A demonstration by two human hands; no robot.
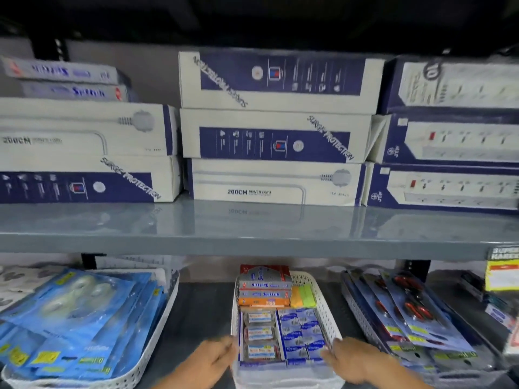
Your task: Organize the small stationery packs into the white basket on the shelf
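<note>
- Two bare hands flank a white perforated plastic basket (323,301) on the dark lower shelf (205,310): the left hand (209,360) has its fingers curled against the left wall, the right hand (352,357) grips the right rim.
- Grey upper shelf (252,228) carries stacked white-and-navy power-strip boxes (275,136).
- Blue blister packs (75,318) fill the neighbouring left white tray (157,343).
- Small stationery packs (303,332), blue and clear, lie in rows inside the basket.

Both bare hands, left hand (213,357) and right hand (351,357), grip the near sides of the white perforated plastic basket (323,301) filled with small blue and clear stationery packs (302,329) on the lower shelf.
</note>
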